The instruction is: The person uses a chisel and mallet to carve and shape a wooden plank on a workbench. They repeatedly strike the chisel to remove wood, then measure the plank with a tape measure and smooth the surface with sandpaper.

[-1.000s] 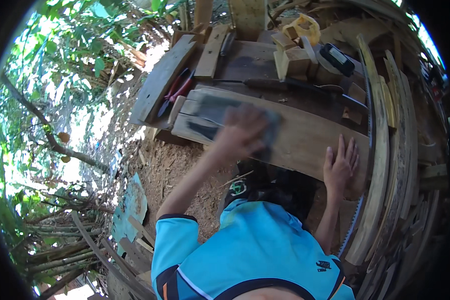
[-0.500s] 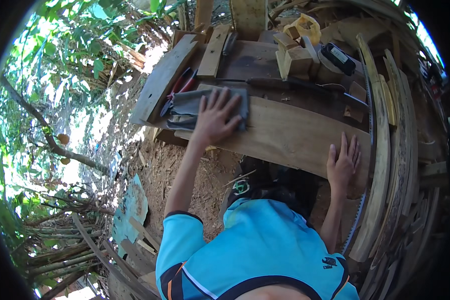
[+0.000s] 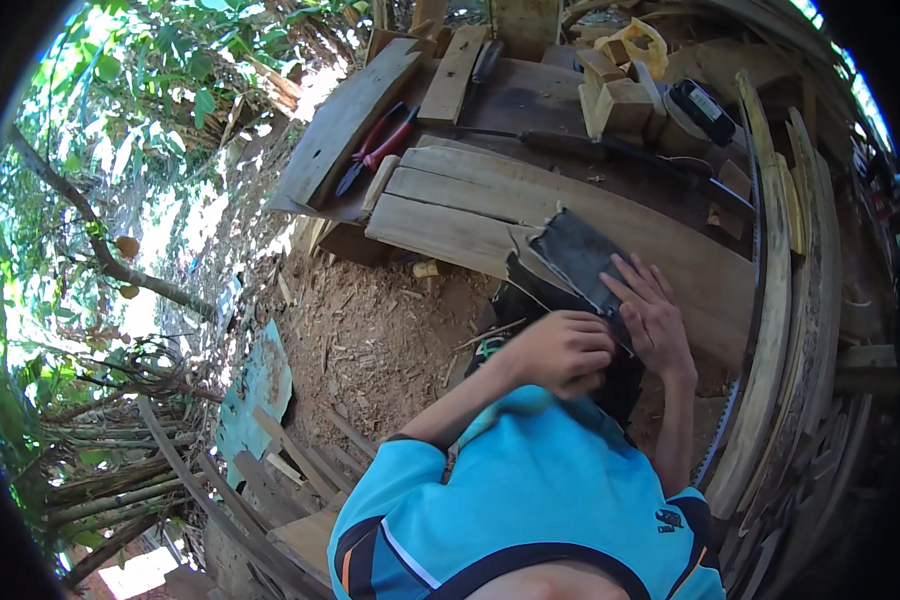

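A long wooden board (image 3: 530, 195) with a crack near its left end lies across the workbench. Over its near edge slants a dark grey sheet (image 3: 578, 252) with frayed edges; cloth or abrasive sheet, I cannot tell which. My right hand (image 3: 655, 325) holds the sheet's right side, fingers laid along it. Close to its lower end my left hand (image 3: 568, 352) is closed, fingers curled; what it pinches, if anything, is hidden. Red-handled pliers (image 3: 378, 150) rest left of the board.
Wooden blocks (image 3: 620, 100) and a dark device (image 3: 702, 110) stand at the back right. A handsaw-like toothed blade (image 3: 720, 435) runs beside long timber strips (image 3: 765, 330) at right. Scrap wood (image 3: 290, 490) lies lower left, and shavings cover the ground (image 3: 355, 340).
The grey sheet has come off the board's left end to its near edge. My left hand has moved right and toward me and closed; my right hand has shifted left onto the sheet.
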Demonstrator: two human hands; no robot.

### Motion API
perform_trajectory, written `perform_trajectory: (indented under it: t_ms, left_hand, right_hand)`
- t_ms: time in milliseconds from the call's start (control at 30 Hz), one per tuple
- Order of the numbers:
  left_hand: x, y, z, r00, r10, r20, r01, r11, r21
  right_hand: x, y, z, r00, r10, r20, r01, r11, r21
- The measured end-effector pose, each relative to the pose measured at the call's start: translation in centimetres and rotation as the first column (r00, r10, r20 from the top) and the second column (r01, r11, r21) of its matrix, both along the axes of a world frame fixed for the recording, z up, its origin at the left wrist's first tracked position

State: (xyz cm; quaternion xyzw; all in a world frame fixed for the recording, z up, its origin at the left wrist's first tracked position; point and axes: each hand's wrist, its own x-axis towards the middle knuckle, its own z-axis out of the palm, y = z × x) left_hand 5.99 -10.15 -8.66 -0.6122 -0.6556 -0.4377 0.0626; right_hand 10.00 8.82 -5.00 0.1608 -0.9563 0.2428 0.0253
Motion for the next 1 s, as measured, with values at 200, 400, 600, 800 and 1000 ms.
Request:
perform_trajectory:
  t_ms: [200, 400, 600, 800, 1000]
  left_hand:
    - [-5.2, -13.0, 1.8, 0.580, 0.762, -0.287, -0.814, 0.538, -0.218]
    - [-8.2, -16.8, -1.3, 0.563, 0.684, -0.464, -0.825, 0.504, -0.258]
    - [-8.0, -17.7, -0.4, 0.377, 0.719, -0.583, -0.869, 0.493, 0.047]
    - [-4.3, -16.2, 8.3, 0.198, 0.730, -0.655, -0.813, 0.496, 0.307]
    - [-2.8, -16.8, 11.9, 0.115, 0.754, -0.647, -0.773, 0.477, 0.419]
  right_hand:
    - [3.8, 4.6, -1.2, 0.940, -0.303, -0.155, 0.337, 0.897, 0.287]
    - [4.9, 4.0, -0.8, 0.902, -0.388, -0.189, 0.431, 0.834, 0.345]
    - [5.4, 3.6, 1.3, 0.934, -0.315, -0.169, 0.355, 0.877, 0.324]
    - [5.5, 3.5, 1.6, 0.881, -0.293, -0.372, 0.401, 0.881, 0.253]
    - [2.6, -1.0, 4.4, 0.837, -0.121, -0.534, 0.230, 0.963, 0.143]
